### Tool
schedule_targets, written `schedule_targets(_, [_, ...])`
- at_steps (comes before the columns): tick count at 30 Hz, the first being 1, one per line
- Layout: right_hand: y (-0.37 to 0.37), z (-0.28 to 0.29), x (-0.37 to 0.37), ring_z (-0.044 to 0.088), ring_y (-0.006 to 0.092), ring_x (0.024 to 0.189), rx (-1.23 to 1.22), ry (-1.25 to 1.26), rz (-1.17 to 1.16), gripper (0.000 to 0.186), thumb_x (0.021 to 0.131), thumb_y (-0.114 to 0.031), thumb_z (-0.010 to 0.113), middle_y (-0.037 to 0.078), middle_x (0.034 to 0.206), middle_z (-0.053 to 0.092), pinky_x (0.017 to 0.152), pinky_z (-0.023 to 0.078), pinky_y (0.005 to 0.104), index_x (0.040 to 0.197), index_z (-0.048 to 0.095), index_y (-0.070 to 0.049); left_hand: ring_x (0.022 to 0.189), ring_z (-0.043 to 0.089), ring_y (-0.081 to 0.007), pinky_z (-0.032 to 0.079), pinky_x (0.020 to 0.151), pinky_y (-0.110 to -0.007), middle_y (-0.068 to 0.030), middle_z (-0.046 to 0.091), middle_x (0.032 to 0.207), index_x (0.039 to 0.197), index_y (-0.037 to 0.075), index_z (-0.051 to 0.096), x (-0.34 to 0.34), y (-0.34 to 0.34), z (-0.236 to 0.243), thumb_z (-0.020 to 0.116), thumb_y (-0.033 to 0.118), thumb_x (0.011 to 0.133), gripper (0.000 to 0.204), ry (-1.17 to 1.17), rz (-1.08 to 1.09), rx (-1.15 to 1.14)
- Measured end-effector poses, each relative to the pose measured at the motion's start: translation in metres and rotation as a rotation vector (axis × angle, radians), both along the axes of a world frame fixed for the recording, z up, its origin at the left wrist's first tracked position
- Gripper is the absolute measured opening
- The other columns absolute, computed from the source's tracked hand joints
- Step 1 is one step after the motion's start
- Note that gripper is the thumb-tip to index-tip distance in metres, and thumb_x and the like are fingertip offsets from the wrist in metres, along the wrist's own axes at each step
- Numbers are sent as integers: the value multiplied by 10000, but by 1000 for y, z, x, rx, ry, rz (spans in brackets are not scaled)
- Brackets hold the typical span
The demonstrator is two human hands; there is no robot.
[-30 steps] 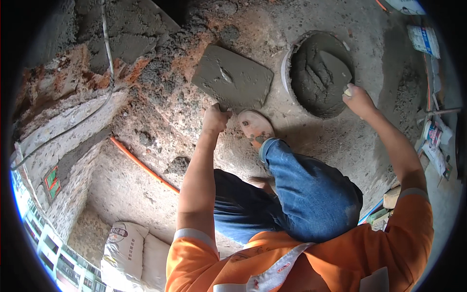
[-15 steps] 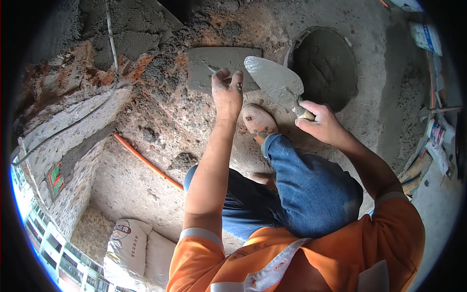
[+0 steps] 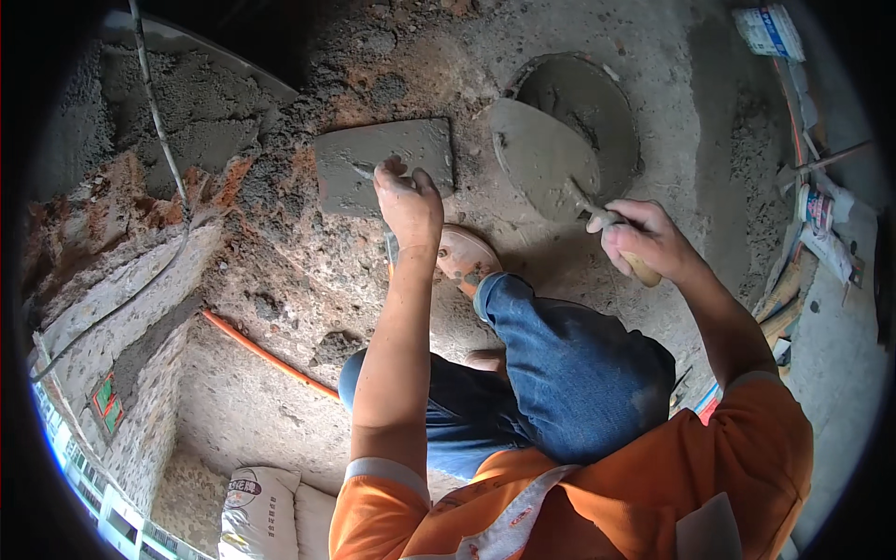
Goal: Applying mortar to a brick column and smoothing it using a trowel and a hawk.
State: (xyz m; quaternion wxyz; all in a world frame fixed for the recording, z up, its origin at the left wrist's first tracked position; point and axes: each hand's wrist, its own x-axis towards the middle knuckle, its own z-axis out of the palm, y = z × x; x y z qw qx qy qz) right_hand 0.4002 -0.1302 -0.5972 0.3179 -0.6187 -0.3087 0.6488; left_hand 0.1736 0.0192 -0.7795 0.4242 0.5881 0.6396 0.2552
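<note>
Over the left side of the bucket, the probably stiff, blade-heavy trowel is best held by its handle, which the fingers of the right hand grip; the left hand's hold cannot be told.

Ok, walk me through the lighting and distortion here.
Head view: fisheye curves the building facade at lower left, where daylight glares; head view: near-black darkness hides detail along the top, left of centre; head view: softer shade lies on the floor beside the shoe, while the trowel shows no strong glare.
</note>
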Motion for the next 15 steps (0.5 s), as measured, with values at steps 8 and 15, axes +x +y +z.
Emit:
schedule_targets(8, [25,-82,106,637,372,960,-260,-1461,674,249,859,-196,530,206,993,671,849,486,464,969,677,-28,940,657,-327,508,843,-390,-186,669,1034,1129,-4,599,42,-19,-24,593,155,879,297,-256,-186,-219])
schedule_targets(15, [33,-148,69,626,363,1044,-504,-1329,465,304,833,-196,512,218,1063,659,921,487,436,1000,680,-7,1117,600,-308,456,943,-342,-236,621,1177,1321,-85,446,114,49,-16,618,267,896,578,-502,-255,-403])
